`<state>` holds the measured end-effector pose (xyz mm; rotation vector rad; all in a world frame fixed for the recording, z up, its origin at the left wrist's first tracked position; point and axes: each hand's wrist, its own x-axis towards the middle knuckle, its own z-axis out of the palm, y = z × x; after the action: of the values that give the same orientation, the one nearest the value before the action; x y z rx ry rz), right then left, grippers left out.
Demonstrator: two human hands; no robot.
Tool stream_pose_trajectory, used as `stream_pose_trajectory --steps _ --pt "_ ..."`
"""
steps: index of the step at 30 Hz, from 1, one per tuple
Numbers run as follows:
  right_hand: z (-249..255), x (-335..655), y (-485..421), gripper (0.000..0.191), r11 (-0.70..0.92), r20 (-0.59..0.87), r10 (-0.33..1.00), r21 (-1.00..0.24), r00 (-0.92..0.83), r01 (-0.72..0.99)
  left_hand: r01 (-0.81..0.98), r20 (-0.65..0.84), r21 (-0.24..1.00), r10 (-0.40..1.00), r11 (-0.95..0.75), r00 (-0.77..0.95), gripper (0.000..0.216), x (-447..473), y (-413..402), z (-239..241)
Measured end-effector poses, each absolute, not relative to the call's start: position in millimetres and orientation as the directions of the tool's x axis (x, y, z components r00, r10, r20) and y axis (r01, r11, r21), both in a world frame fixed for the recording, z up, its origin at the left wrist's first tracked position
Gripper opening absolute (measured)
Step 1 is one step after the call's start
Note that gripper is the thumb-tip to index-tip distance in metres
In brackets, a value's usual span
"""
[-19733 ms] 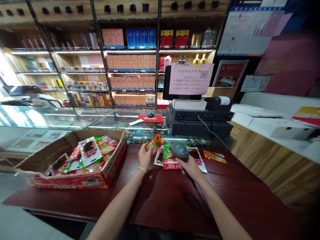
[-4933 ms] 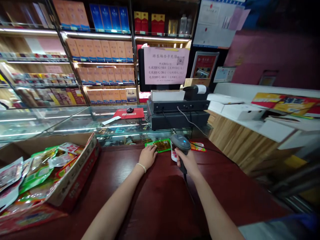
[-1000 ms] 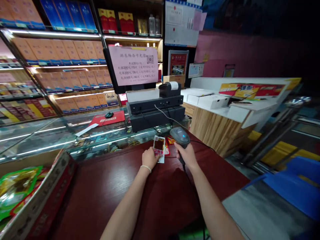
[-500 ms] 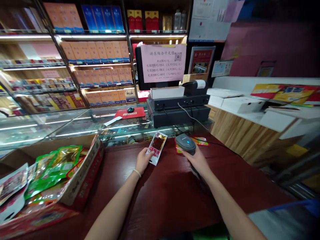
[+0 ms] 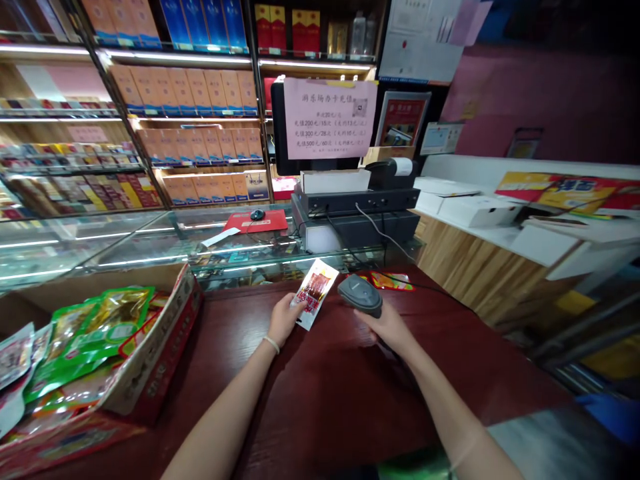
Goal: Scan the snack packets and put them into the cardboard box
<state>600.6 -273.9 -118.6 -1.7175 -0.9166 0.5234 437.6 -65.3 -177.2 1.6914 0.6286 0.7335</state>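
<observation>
My left hand (image 5: 285,320) is closed on the lower left edge of a snack packet (image 5: 318,285), white with a clear window and red print, tilted just above the dark red counter (image 5: 300,400). In my right hand (image 5: 390,325) is a grey handheld barcode scanner (image 5: 361,295), its head pointing left toward the packet. Its handle is mostly hidden by my fingers. Behind the scanner, flat red and yellow packets (image 5: 393,281) lie on the counter, partly covered by it.
On the left stands an open cardboard box (image 5: 170,347) full of snack packets (image 5: 95,333). A glass display case (image 5: 200,263) runs behind the counter, bearing a cash drawer (image 5: 360,230), a receipt printer (image 5: 393,177) and a mouse (image 5: 257,215). The scanner's cable (image 5: 445,291) trails right.
My right hand has brought the scanner a little left, closer to the packet. A bright light patch now shows on the cash drawer's front, and the scanner's blue light no longer shows.
</observation>
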Motion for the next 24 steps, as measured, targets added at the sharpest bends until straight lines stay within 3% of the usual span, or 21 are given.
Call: stream_pose_trajectory --steps 4,11,16,19,24 --pt "-116.6 599.0 -273.6 0.052 -0.116 0.079 0.764 -0.96 0.64 0.256 0.066 0.154 0.963 0.733 -0.262 0.663 0.039 437.2 -66.3 -176.6" --pt "-120.4 598.8 -267.5 0.035 -0.144 0.067 0.762 -0.952 0.644 0.269 0.202 0.26 0.85 0.72 -0.487 0.643 0.029 442.9 -66.9 -182.5" --pt "-110.8 588.2 -261.9 0.039 -0.044 0.158 0.727 -0.96 0.668 0.275 0.227 0.277 0.816 0.703 -0.532 0.655 0.026 427.4 -80.1 -160.8" --pt "-97.2 574.3 -261.0 0.04 0.067 0.195 0.716 -0.975 0.671 0.211 0.171 0.301 0.863 0.756 -0.475 0.582 0.026 398.8 -87.3 -127.6" --pt "-80.6 545.6 -248.3 0.042 0.142 0.232 0.707 -0.972 0.668 0.187 -0.111 0.204 0.979 0.89 -0.174 0.407 0.037 327.6 -87.4 -64.8"
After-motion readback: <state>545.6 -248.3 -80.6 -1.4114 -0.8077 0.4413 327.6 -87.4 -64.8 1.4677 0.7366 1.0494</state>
